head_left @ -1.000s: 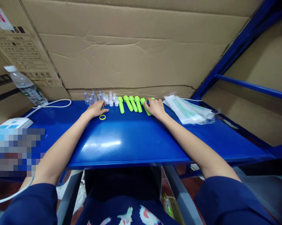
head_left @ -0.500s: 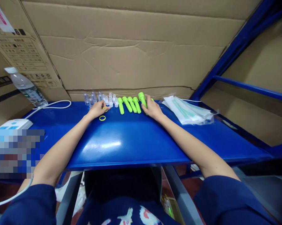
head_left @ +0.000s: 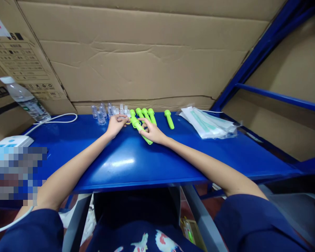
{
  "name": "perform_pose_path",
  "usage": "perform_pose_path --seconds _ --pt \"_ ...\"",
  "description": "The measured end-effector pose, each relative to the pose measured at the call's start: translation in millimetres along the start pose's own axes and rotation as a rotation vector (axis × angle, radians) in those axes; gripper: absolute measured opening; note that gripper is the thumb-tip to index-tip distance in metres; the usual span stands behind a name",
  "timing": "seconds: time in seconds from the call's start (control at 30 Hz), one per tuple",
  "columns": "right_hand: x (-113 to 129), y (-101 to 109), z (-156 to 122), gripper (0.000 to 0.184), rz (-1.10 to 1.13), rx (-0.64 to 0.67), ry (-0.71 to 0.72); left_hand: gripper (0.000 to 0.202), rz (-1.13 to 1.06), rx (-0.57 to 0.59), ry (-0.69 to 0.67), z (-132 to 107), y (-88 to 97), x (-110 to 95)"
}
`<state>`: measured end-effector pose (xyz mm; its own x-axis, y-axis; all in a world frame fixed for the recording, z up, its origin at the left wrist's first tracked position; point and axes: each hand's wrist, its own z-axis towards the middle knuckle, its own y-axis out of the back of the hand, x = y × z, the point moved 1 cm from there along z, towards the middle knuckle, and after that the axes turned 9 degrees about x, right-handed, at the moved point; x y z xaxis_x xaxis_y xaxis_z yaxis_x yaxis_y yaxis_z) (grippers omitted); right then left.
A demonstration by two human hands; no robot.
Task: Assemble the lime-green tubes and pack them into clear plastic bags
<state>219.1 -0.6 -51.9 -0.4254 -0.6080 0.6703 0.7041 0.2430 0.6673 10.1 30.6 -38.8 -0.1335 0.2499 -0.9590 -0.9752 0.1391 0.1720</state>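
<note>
My right hand (head_left: 154, 133) is closed around a bright green flashlight-shaped body (head_left: 146, 138), its wide head tilted up and left towards my other hand. My left hand (head_left: 117, 125) pinches a thin yellow ring (head_left: 128, 123) close beside that head; whether the two touch, I cannot tell. Behind, several more green flashlight bodies (head_left: 152, 117) lie in a row, partly covered by my right hand. Another green flashlight body (head_left: 169, 119) lies apart to the right. Clear plastic caps (head_left: 101, 118) and small whitish pieces (head_left: 122, 109) stand behind and left of my left hand.
Clear plastic bags (head_left: 207, 123) lie at the right on the blue table (head_left: 147, 164). A water bottle (head_left: 26, 99), a white cable (head_left: 65, 121) and a white power strip (head_left: 15, 141) are at the left. Cardboard (head_left: 136, 63) walls the back; a blue frame (head_left: 251, 56) rises right.
My right hand has brought a green flashlight body from the right of the row to the middle. My left hand has moved right with a yellow ring; the ring on the table no longer shows.
</note>
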Motion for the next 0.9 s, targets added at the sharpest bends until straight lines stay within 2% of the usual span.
perform_pose_path --seconds 0.1,0.33,0.5,0.7,0.9 --pt "-3 -2 0 0.052 0.027 0.035 -0.017 0.040 -0.006 0.005 -0.064 0 -3.5 1" --pt "-4 -2 -1 0.054 0.015 0.038 -0.029 0.061 -0.067 0.038 -0.082 -2 -5.5 3" --pt "-2 -1 -1 0.053 0.021 -0.016 -0.025 0.071 -0.113 0.142 -0.167 -3 -10.1 1" --pt "-3 -1 -2 0.055 -0.006 -0.020 0.019 0.064 -0.141 0.126 -0.204 1 -12.0 8" --pt "-9 -1 -1 0.055 -0.085 -0.047 0.086 0.058 -0.113 0.198 -0.268 2 -13.9 7"
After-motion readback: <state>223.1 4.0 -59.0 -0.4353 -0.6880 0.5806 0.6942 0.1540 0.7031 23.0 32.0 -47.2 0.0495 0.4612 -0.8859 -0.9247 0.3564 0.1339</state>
